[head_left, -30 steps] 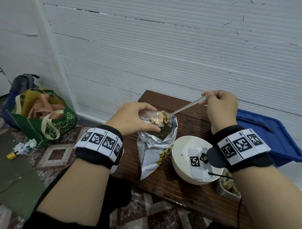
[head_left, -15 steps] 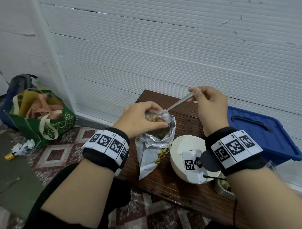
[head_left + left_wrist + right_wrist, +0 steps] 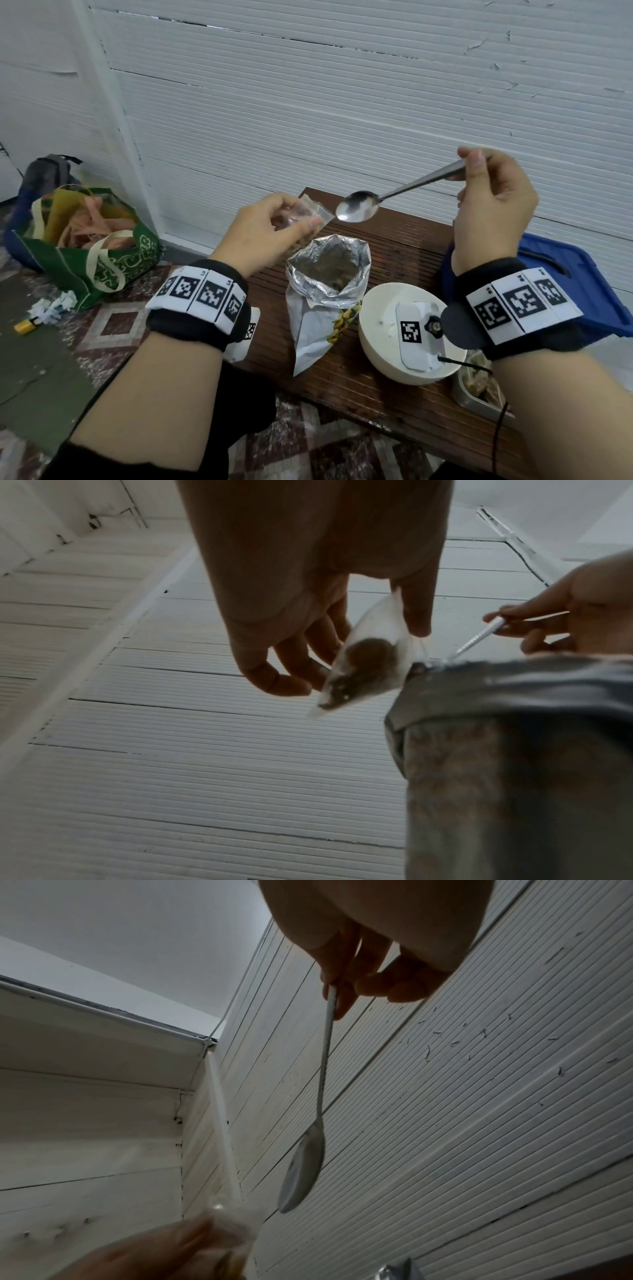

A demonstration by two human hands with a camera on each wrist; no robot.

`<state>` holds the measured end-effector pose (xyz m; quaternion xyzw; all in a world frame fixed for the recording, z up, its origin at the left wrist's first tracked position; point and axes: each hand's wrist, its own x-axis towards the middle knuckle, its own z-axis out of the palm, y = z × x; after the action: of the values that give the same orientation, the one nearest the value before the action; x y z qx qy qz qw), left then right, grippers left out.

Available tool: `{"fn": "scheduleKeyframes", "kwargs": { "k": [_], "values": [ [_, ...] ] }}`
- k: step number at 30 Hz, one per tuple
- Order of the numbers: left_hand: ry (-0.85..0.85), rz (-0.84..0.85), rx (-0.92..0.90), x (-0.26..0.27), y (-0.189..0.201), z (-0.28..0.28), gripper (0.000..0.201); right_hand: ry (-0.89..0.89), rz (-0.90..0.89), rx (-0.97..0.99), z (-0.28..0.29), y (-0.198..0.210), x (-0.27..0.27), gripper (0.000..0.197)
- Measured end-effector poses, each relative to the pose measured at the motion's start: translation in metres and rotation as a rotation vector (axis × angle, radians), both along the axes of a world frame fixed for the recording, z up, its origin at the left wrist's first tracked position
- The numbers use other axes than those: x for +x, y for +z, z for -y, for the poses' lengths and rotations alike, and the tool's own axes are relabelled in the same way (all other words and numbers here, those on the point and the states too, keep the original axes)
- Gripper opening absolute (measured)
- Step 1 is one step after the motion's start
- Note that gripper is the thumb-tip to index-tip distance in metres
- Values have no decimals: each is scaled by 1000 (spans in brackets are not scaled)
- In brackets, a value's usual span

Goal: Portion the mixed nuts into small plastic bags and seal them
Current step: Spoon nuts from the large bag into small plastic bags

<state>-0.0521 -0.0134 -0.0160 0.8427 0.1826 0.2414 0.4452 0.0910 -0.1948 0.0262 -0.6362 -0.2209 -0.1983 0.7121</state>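
**A:** Where is the small plastic bag (image 3: 301, 219) now?

**B:** In the air above the mouth of the foil nut pouch (image 3: 325, 284), pinched between thumb and fingers of the left hand (image 3: 263, 233). The left wrist view shows a dark clump of nuts (image 3: 369, 666) sitting in its lower part, and the top is unsealed.

**A:** And what has changed?

**B:** Half a second ago the spoon's bowl was down at the bag's mouth, and a second ago it carried a heap of nuts. Now the spoon (image 3: 356, 207) is lifted clear, just beside the bag, and its bowl is bare and shiny. The right hand (image 3: 493, 205) grips the far end of the handle with curled fingers and has risen up and to the right.

**A:** So the scoop went in?

**B:** That's my reading: one spoonful delivered, nothing visibly spilled on the wooden table (image 3: 411, 246). Whether the portion is enough, I can't judge from here.

**A:** What follows?

**B:** Either another dip into the pouch, which stands open below the bag, or pressing the bag's strip closed. Sealing would need the spoon put down, perhaps in the white bowl (image 3: 383, 315) beside the pouch.

**A:** Anything further out?

**B:** A blue bin lid (image 3: 582, 284) on the right, a green tote bag (image 3: 102, 253) on the floor at left.
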Motion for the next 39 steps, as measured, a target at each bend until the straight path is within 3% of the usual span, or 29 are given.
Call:
{"fn": "scheduleKeyframes", "kwargs": {
  "k": [3, 7, 10, 15, 21, 28, 39],
  "values": [
    [-33, -22, -3, -1, 0, -2, 16, -8, -7, -144, -1, -9, 0, 17],
    [-88, -68, -7, -1, -2, -1, 16, 75, 69, -482, -6, -35, -11, 14],
    [-114, -69, -25, 0, -4, 1, 29, 171, 183, -676, -10, -56, -22, 16],
    [-125, -59, -59, 0, -5, 1, 39, 268, 269, -828, -15, -82, -31, 14],
    [-123, -77, -59, 1, -5, 2, 35, 291, 29, -731, -19, -81, -37, 14],
    [-118, -62, -42, 0, -6, 0, 31, 99, -219, -512, -11, -64, -24, 20],
    [-55, -50, -65, -8, 1, -6, 30, -62, -356, -421, 2, -41, 8, 26]
  ]
}}
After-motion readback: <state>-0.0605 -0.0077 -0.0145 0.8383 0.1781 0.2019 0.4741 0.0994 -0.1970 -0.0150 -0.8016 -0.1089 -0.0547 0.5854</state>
